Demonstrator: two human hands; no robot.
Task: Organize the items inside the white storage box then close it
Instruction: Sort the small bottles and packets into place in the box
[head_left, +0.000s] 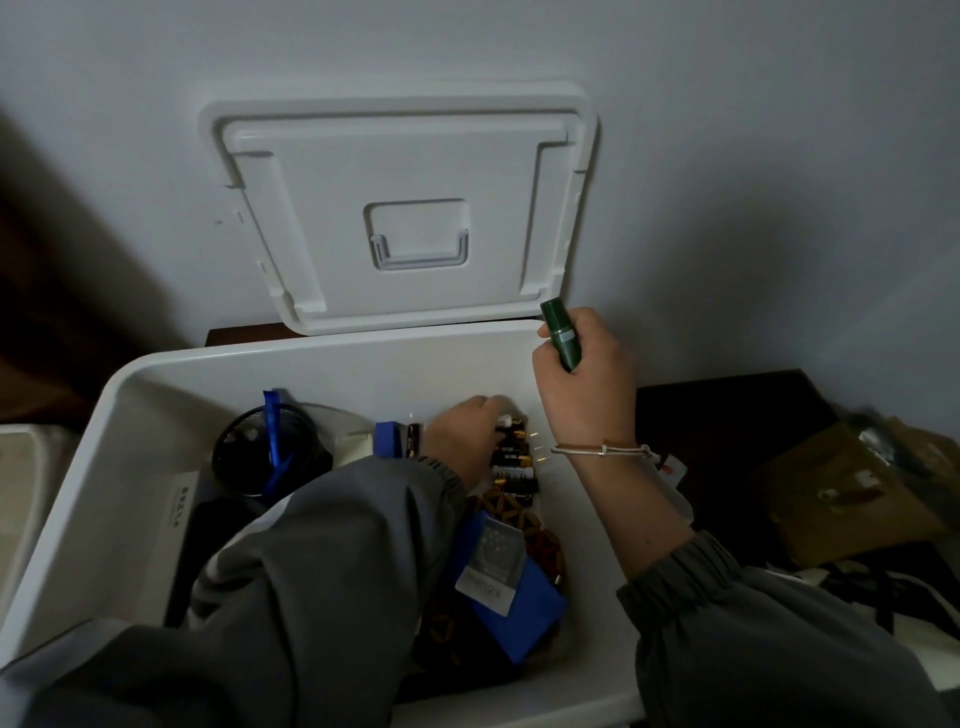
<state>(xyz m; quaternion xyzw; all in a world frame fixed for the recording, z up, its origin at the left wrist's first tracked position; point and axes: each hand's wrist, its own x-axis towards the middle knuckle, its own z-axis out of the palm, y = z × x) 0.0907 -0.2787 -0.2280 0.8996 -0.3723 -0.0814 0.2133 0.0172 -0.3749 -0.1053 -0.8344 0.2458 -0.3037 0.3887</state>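
The white storage box (130, 415) stands open below me, and its lid (405, 208) leans upright against the wall behind it. My right hand (584, 384) hovers over the box's far right corner, closed around a dark green cylinder (561, 340). Down inside the box, my left hand (462, 436) has its fingers pinched on a small white object at the top of a row of black and gold batteries (514, 467). A blue packet (506, 577) lies in front of the batteries. A black mesh cup (265, 452) with a blue strap stands at the left.
A dark wooden surface (727, 410) lies to the right of the box, with a brown cardboard package (852, 499) and dark cables on it. Another pale container (21, 483) sits at the left edge. The wall is close behind.
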